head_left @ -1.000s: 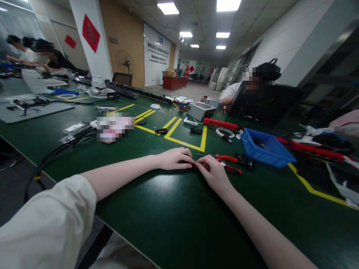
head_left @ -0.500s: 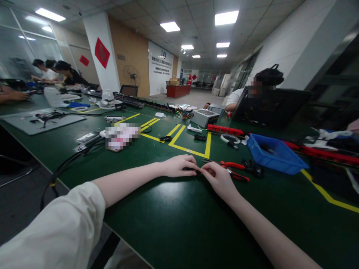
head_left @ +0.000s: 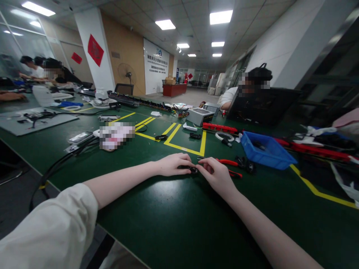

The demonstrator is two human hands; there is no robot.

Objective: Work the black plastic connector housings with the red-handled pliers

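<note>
My left hand point(head_left: 175, 164) lies low over the green table point(head_left: 157, 220), its thumb and fingers closed on a small black part point(head_left: 192, 169). The part looks like a short bundled cable, but most of it is hidden under the fingers. At its right end, the thumb and forefinger of my right hand point(head_left: 214, 172) are pinched together against it. Just behind my right hand lies a pair of pliers with red handles point(head_left: 227, 162), partly covered by the hand. Close to the handles is a black cable bundle point(head_left: 246, 164).
A blue bin point(head_left: 266, 153) stands to the right, holding dark items. Yellow tape point(head_left: 185, 148) marks the table ahead, with two small black pieces point(head_left: 161, 137) near it. A blurred pink phone-like object point(head_left: 114, 136) lies left. Behind sits a power supply point(head_left: 199, 116); a co-worker point(head_left: 252, 86) is beyond.
The view has turned slightly to the right, so the scene sits further left. Between my hands, more of the black part shows. Both hands stay close together.
</note>
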